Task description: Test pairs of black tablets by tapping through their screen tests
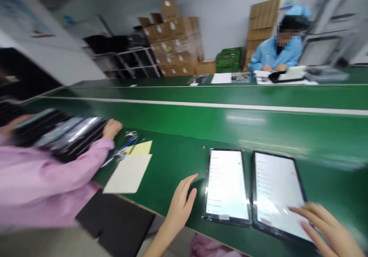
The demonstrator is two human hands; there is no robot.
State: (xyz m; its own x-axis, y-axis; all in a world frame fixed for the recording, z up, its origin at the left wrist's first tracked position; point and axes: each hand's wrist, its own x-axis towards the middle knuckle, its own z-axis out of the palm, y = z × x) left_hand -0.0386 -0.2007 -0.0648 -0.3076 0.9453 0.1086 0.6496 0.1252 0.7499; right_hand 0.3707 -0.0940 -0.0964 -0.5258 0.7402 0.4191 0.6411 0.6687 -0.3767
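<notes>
Two tablets with lit white screens lie side by side on the green bench. My left hand is just left of the left tablet, thumb and fingers apart, with nothing in it. Over the lower right corner of the right tablet is my right hand, its fingers stretched out above or on the screen; whether they touch the glass I cannot tell. Both screens show a list of small lines, too small to read. A small pale label sits on the lower edge of each tablet.
Left of me, a co-worker's pink sleeve reaches around a stack of dark, shiny flat devices. Pale paper sheets and a blue pen lie between us. Across the green conveyor sits a person in blue. Cardboard boxes stand behind.
</notes>
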